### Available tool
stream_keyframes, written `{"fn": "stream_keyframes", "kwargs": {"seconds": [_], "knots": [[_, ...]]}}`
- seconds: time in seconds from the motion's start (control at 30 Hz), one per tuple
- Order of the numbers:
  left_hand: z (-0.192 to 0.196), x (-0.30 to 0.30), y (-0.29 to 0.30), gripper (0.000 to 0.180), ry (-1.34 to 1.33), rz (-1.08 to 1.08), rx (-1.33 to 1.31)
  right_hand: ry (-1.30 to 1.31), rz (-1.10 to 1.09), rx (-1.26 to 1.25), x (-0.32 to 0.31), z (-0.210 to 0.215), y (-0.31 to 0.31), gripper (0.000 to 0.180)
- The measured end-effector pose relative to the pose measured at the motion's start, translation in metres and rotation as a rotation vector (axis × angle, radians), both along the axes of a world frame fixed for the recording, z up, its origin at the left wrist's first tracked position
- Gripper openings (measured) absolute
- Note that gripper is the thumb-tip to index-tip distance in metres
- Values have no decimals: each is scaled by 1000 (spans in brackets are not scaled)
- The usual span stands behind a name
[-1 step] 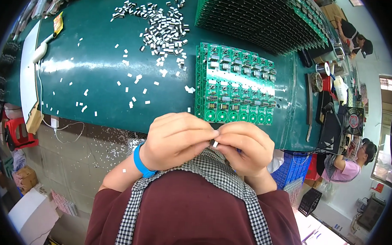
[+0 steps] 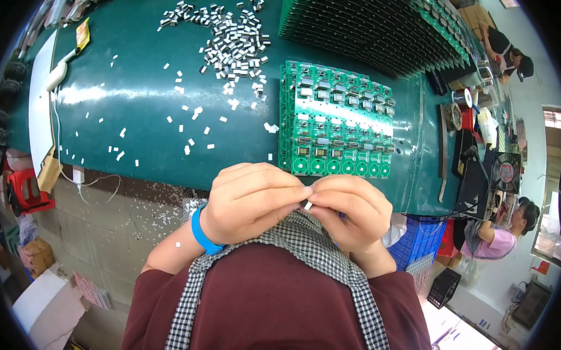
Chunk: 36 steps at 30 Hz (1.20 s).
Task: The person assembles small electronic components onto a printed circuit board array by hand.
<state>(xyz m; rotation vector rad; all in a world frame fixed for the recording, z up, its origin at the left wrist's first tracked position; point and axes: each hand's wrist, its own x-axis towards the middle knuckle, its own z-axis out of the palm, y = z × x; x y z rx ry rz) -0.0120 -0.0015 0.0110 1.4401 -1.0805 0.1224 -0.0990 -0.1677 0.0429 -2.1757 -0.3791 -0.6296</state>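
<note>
A head-worn view looks down over a dark green worktable (image 2: 141, 75). At its far left edge a white cable (image 2: 56, 124) runs down to a small white plug (image 2: 78, 175). Further right, loose white paper-like scraps (image 2: 191, 130) lie scattered across the surface, and beyond them, toward the far edge, sits a heap of small silver metal parts (image 2: 233, 45).

Close to the body, the left hand (image 2: 251, 202) — with a blue wristband (image 2: 201, 230) at its wrist — is curled shut, its fingertips meeting those of the right hand (image 2: 348, 212). Between the two sets of fingertips, just below the table's near edge, a tiny white piece (image 2: 308, 205) is pinched; it is too small to tell exactly what it is, or which hand bears more of it. The right hand is likewise closed around this piece.

Just beyond the hands, on the table, lies a green panel of circuit boards (image 2: 336, 121), populated with small components. Behind it to the right stand dense rows of dark green boards (image 2: 374, 26). At far right, other people (image 2: 500, 231) sit at benches.
</note>
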Motion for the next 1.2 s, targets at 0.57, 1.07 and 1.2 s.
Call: {"fn": "stream_keyframes", "kwargs": {"seconds": [0.57, 1.07, 1.2], "knots": [[-67, 125, 19, 19, -139, 738, 737, 125, -261, -365, -1, 2, -54, 19], [-46, 98, 18, 26, 262, 511, 304, 103, -239, -495, 4, 6, -56, 17], [-28, 67, 11, 26, 635, 197, 80, 106, -241, -476, 4, 6, -58, 16]]}}
